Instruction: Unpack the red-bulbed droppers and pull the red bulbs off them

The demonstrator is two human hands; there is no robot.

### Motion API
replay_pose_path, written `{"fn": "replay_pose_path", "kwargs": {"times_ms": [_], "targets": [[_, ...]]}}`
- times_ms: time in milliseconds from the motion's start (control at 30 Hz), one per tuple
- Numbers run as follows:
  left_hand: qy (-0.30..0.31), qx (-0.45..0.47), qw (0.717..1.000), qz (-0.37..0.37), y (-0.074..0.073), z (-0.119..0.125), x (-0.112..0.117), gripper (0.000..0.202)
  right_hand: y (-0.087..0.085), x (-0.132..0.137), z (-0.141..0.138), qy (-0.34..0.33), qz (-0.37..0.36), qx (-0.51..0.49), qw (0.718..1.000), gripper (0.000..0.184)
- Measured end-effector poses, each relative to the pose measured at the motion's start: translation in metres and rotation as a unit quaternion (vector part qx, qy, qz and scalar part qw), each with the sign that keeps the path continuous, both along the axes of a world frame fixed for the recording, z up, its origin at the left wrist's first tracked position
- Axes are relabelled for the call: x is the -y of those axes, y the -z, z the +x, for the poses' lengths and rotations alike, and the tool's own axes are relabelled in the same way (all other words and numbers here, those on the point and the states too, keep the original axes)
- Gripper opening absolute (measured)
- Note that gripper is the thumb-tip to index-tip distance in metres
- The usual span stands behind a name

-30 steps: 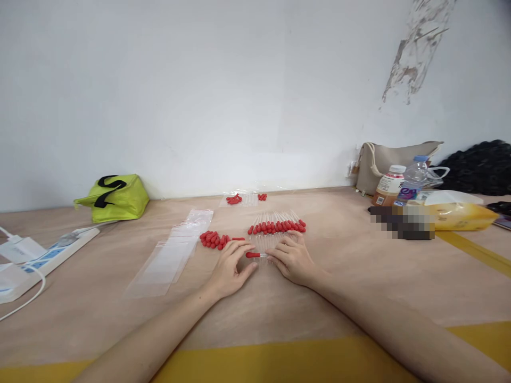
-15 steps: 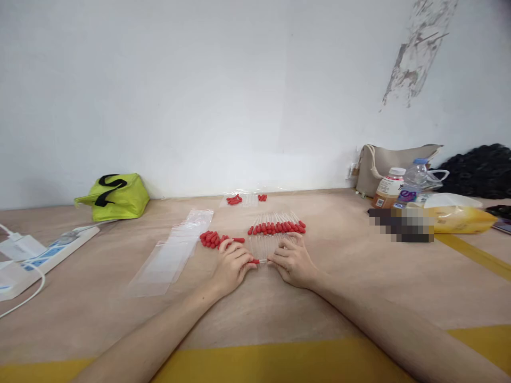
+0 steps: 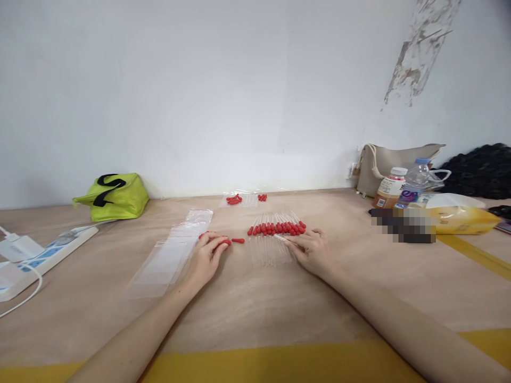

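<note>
My left hand (image 3: 205,259) is over a small pile of red rubber dropper bulbs, most of it hidden under the fingers. Thumb and fingertips close on one red bulb (image 3: 227,242) at the pile's right side. A loose bulb (image 3: 238,241) lies just right of that hand. My right hand (image 3: 313,251) pinches a clear dropper tube (image 3: 281,238), its free end pointing left. Beneath and left of it, bare clear tubes (image 3: 265,252) lie side by side. Behind them is a row of droppers (image 3: 275,229), red bulbs towards me and clear tips towards the wall.
Clear zip bags (image 3: 171,255) lie to the left. At the wall sits a clear bag (image 3: 250,200) with red-bulbed droppers. Farther left are a power strip (image 3: 75,242) and a lime bag (image 3: 120,198). Bottles (image 3: 391,187) and a yellow tissue pack (image 3: 459,219) stand right.
My hands have moved apart from over the bare tubes. The left went to the bulb pile; the right shifted right and slightly up with a clear tube. The bulbed piece between them is gone from there.
</note>
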State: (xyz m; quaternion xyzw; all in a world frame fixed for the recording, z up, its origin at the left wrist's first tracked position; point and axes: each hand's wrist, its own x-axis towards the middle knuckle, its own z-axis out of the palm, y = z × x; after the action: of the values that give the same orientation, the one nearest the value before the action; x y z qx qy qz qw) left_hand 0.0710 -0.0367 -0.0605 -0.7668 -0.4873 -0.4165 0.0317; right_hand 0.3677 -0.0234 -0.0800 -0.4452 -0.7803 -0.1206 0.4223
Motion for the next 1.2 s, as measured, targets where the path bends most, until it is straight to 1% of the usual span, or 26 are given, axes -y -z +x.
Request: {"fn": "replay_pose_path", "kwargs": {"times_ms": [67,167,267,367,433,600,733,800,933,1067,1200], "targets": [[-0.063,0.023,0.998,-0.016,-0.002,-0.010,-0.009,0.027,0.000,-0.005,0.000,0.035,-0.006,-0.008,0.999,0.024],[-0.144,0.047,0.987,-0.059,-0.005,-0.027,-0.021,0.032,-0.001,-0.008,-0.005,0.054,-0.012,0.014,0.998,0.024],[-0.186,0.088,0.973,-0.100,-0.006,-0.043,-0.031,0.035,-0.002,-0.009,-0.012,0.054,-0.007,0.035,0.998,0.023],[-0.205,0.120,0.965,-0.106,-0.004,-0.055,-0.039,0.037,-0.002,-0.010,-0.015,0.055,0.007,0.060,0.997,0.022],[-0.223,0.125,0.961,-0.100,-0.001,-0.060,-0.043,0.036,-0.001,-0.011,-0.016,0.055,0.017,0.078,0.995,0.021],[-0.250,0.094,0.957,-0.110,0.003,-0.066,-0.050,0.033,0.003,-0.010,-0.015,0.058,0.026,0.103,0.993,0.020],[-0.264,0.063,0.953,-0.135,0.003,-0.066,-0.050,0.026,0.005,-0.007,-0.017,0.051,0.004,0.108,0.993,0.020],[-0.282,0.035,0.947,-0.147,0.002,-0.065,-0.050,0.025,0.005,-0.005,-0.018,0.049,-0.011,0.108,0.993,0.021],[-0.324,-0.020,0.930,-0.171,0.000,-0.064,-0.049,0.031,0.003,-0.003,-0.017,0.042,-0.037,0.119,0.991,0.021],[-0.327,-0.031,0.928,-0.178,0.000,-0.065,-0.049,0.040,0.001,-0.001,-0.016,0.036,-0.047,0.121,0.991,0.023],[-0.326,-0.025,0.928,-0.179,0.000,-0.068,-0.050,0.043,0.000,0.000,-0.016,0.033,-0.045,0.112,0.992,0.023]]}}
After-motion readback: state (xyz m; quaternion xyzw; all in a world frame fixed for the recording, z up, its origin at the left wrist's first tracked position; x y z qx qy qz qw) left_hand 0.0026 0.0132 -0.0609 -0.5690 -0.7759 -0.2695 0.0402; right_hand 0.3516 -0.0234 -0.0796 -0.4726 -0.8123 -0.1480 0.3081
